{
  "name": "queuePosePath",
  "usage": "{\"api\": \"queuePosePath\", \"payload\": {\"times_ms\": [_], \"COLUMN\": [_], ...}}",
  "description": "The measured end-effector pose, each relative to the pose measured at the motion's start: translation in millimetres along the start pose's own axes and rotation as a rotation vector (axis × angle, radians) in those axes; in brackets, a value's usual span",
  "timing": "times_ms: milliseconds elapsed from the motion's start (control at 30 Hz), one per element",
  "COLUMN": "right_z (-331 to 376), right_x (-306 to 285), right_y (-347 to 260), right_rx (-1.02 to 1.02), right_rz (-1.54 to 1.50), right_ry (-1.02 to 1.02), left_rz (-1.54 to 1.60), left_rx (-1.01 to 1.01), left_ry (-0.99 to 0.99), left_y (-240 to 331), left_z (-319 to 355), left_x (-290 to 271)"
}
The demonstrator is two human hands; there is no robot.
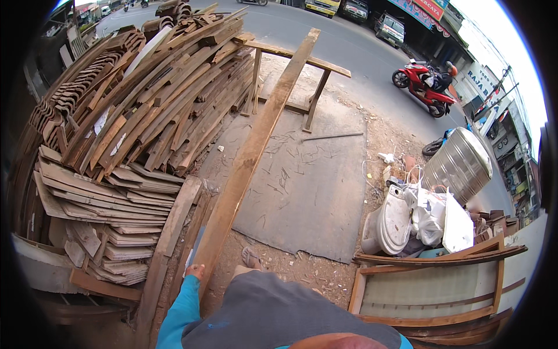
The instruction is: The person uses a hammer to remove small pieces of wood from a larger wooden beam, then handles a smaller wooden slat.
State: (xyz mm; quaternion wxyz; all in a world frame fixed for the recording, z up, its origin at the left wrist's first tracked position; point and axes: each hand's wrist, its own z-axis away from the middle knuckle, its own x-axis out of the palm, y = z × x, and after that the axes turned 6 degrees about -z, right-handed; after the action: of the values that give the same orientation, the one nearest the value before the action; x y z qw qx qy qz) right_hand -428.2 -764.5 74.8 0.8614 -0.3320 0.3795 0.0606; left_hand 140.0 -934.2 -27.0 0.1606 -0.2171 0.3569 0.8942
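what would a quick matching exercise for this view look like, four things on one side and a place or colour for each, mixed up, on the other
Column one
1. left hand
2. long plank
3. thin rod
4. ridged cylinder

Column two
A. on the flat grey sheet
B. at the long plank's near end
C. silver
D. across a wooden stand

Pairs: 1-B, 2-D, 3-A, 4-C

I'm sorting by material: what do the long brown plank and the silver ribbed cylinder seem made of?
Long brown plank: wood, apparently unpainted, judging by its patchy, stained face.
Silver ribbed cylinder: probably shiny metal, given its bright reflections; which metal is unclear.
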Motion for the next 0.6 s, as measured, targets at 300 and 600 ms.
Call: {"api": "queuePosePath", "payload": {"times_ms": [300, 600], "right_z": [-166, -294], "right_x": [12, 8], "right_y": [47, -134], "right_rx": [0.12, 0.074], "right_rz": [-0.11, -0.408], "right_ry": [0.03, 0.024], "left_rz": [-0.1, -0.242], "left_rx": [0.352, 0.462], "left_ry": [-0.043, 0.087], "left_y": [328, 506], "left_z": [-152, -257], "left_x": [49, 93]}}
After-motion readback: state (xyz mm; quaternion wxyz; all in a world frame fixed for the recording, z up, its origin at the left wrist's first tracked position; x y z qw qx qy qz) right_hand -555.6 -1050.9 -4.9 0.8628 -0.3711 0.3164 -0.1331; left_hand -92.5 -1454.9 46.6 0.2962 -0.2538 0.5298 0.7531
